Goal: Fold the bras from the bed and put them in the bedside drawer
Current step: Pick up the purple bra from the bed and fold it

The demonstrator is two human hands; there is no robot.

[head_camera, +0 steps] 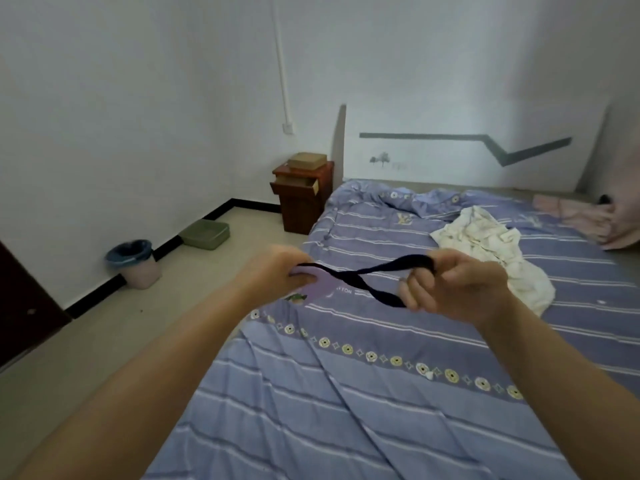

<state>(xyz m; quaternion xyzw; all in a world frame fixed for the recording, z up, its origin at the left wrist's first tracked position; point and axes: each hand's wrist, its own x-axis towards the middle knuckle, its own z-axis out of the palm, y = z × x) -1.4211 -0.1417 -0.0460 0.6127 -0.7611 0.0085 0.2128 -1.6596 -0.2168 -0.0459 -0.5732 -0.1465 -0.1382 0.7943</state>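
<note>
At mid-frame, above the bed (346, 393), the left hand (277, 271) and right hand (460, 289) each close their grip on an end of the black bra (360, 273), which stretches twisted between them. The bedside drawer (298, 186) stands open, upper centre.
</note>
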